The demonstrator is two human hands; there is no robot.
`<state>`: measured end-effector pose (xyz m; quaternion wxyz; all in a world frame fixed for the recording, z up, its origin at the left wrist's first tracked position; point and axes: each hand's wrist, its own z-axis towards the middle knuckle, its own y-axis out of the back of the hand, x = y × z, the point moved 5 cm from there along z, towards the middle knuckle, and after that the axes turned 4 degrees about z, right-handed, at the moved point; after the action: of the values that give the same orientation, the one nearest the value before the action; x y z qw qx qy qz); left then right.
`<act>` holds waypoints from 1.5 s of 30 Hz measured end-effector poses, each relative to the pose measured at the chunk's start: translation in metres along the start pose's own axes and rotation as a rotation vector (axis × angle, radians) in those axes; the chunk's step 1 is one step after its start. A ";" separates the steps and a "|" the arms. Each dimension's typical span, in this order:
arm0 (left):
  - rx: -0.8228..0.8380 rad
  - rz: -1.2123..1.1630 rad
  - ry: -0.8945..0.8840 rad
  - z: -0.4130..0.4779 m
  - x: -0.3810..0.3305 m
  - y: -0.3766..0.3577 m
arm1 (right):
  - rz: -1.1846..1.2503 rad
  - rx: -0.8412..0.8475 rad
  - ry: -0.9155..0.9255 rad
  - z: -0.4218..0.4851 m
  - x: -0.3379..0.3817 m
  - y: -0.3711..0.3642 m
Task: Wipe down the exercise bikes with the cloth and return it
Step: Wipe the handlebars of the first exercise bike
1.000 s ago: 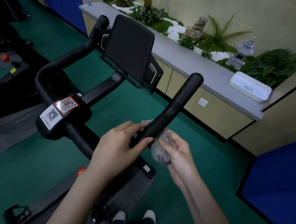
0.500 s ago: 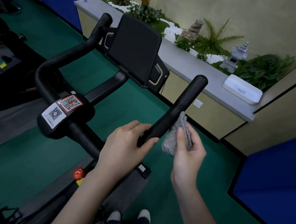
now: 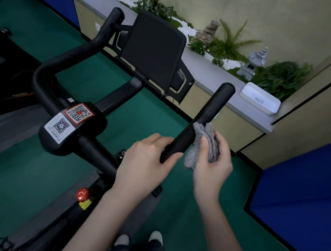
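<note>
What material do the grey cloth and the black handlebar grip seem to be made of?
The grey cloth looks like soft, fuzzy microfibre or terry: its surface is nubbly and it folds limply. The black handlebar grip looks like matte rubber or foam, dull with faint scuffs; I cannot tell which.

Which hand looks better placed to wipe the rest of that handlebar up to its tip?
Probably the right hand: it holds the grey cloth against the handlebar, below the bare tip. The left hand just grips the bar lower down.
</note>
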<state>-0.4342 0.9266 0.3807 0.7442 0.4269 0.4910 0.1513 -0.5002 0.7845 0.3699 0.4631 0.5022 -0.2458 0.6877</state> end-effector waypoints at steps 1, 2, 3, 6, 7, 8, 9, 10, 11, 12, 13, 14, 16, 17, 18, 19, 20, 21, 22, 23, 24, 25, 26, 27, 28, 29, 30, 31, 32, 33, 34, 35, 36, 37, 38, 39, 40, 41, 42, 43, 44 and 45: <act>0.001 0.000 -0.002 0.000 0.000 0.000 | -0.021 -0.007 -0.020 0.002 -0.001 0.001; 0.005 -0.001 -0.003 0.000 0.001 0.000 | -0.042 -0.001 -0.031 0.003 -0.002 0.002; 0.010 -0.002 -0.003 0.000 0.001 -0.001 | -0.060 0.015 -0.029 0.002 -0.001 0.002; 0.017 -0.002 -0.004 0.000 0.001 -0.002 | -0.081 0.049 0.069 -0.002 0.008 0.000; 0.015 -0.004 -0.009 0.000 0.001 -0.002 | -0.095 0.060 0.121 -0.004 0.013 -0.001; 0.016 -0.006 -0.013 0.000 0.001 -0.001 | -0.120 0.075 0.173 -0.006 0.017 -0.002; 0.019 -0.006 -0.015 0.000 0.000 -0.001 | -0.147 0.091 0.221 -0.006 0.020 -0.003; 0.023 -0.007 -0.015 0.000 0.000 -0.001 | -0.172 0.108 0.265 -0.005 0.023 -0.003; 0.025 -0.007 -0.014 0.000 0.000 -0.001 | -0.195 0.123 0.303 -0.002 0.026 -0.003; 0.026 -0.009 -0.012 -0.001 0.001 0.000 | -0.218 0.133 0.335 0.003 0.029 -0.004; 0.027 -0.008 -0.009 -0.001 0.001 0.000 | -0.241 0.143 0.363 0.008 0.032 -0.005; 0.027 -0.006 -0.006 -0.001 0.002 0.000 | -0.264 0.159 0.390 0.014 0.035 -0.007; 0.028 -0.002 -0.003 -0.001 0.002 0.000 | -0.323 0.214 0.457 0.023 0.040 -0.011; 0.030 -0.003 -0.001 -0.001 0.003 0.000 | -0.357 0.240 0.498 0.025 0.042 -0.012; 0.032 -0.003 0.002 -0.001 0.003 0.000 | -0.381 0.256 0.540 0.026 0.044 -0.011; 0.034 -0.003 0.004 -0.001 0.004 -0.001 | -0.390 0.266 0.579 0.027 0.047 -0.009; 0.036 -0.001 0.003 -0.001 0.004 -0.001 | -0.388 0.277 0.612 0.027 0.049 -0.008; 0.037 0.003 0.001 -0.001 0.004 -0.001 | -0.380 0.294 0.637 0.027 0.052 -0.008; 0.036 0.008 -0.001 -0.001 0.004 -0.001 | -0.374 0.321 0.653 0.028 0.054 -0.010; 0.032 0.012 -0.003 -0.001 0.004 -0.001 | -0.379 0.357 0.661 0.028 0.056 -0.013; 0.028 0.014 -0.005 -0.001 0.004 -0.001 | -0.395 0.397 0.659 0.028 0.056 -0.017; 0.022 0.016 -0.008 -0.001 0.003 0.000 | -0.417 0.437 0.648 0.029 0.056 -0.021; 0.019 0.017 -0.011 -0.001 0.003 0.000 | -0.439 0.474 0.633 0.030 0.056 -0.024; 0.018 0.016 -0.013 -0.001 0.002 0.001 | -0.463 0.507 0.622 0.032 0.056 -0.026; 0.020 0.014 -0.014 -0.001 0.002 0.000 | -0.490 0.535 0.613 0.034 0.056 -0.027; 0.024 0.012 -0.016 -0.001 0.002 0.000 | -0.519 0.557 0.603 0.035 0.055 -0.027; 0.027 0.010 -0.017 -0.001 0.002 0.000 | -0.545 0.572 0.593 0.035 0.055 -0.027; 0.028 0.007 -0.017 -0.001 0.002 0.000 | -0.567 0.578 0.585 0.035 0.055 -0.028; 0.026 0.003 -0.016 -0.001 0.003 -0.001 | -0.586 0.574 0.581 0.034 0.055 -0.028; 0.022 -0.001 -0.014 -0.001 0.003 0.000 | -0.600 0.565 0.581 0.033 0.055 -0.029; 0.019 -0.001 -0.011 -0.001 0.003 0.000 | -0.608 0.556 0.579 0.032 0.056 -0.030; 0.016 0.005 -0.010 -0.001 0.004 0.000 | -0.608 0.548 0.572 0.032 0.057 -0.031; 0.012 0.014 -0.011 -0.001 0.004 0.000 | -0.603 0.544 0.563 0.032 0.058 -0.032; 0.006 0.022 -0.014 -0.001 0.004 -0.001 | -0.600 0.545 0.556 0.033 0.058 -0.034; 0.000 0.027 -0.018 -0.001 0.004 -0.001 | -0.599 0.551 0.554 0.034 0.059 -0.035; -0.004 0.030 -0.021 -0.001 0.003 -0.001 | -0.597 0.567 0.554 0.035 0.060 -0.037; -0.008 0.032 -0.023 -0.001 0.003 -0.001 | -0.593 0.594 0.556 0.036 0.061 -0.039; -0.012 0.032 -0.025 -0.001 0.003 -0.001 | -0.589 0.628 0.561 0.035 0.062 -0.041; -0.015 0.033 -0.027 -0.001 0.003 -0.001 | -0.590 0.665 0.567 0.033 0.063 -0.042; -0.017 0.034 -0.031 -0.001 0.003 -0.001 | -0.592 0.701 0.574 0.032 0.064 -0.043; -0.017 0.034 -0.034 -0.001 0.003 -0.002 | -0.601 0.732 0.586 0.033 0.064 -0.044; -0.016 0.035 -0.035 -0.001 0.004 -0.002 | -0.622 0.755 0.604 0.036 0.065 -0.045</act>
<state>-0.4338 0.9281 0.3768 0.7535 0.4319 0.4690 0.1607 -0.4483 0.8013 0.4368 0.4818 0.4626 0.3194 0.6723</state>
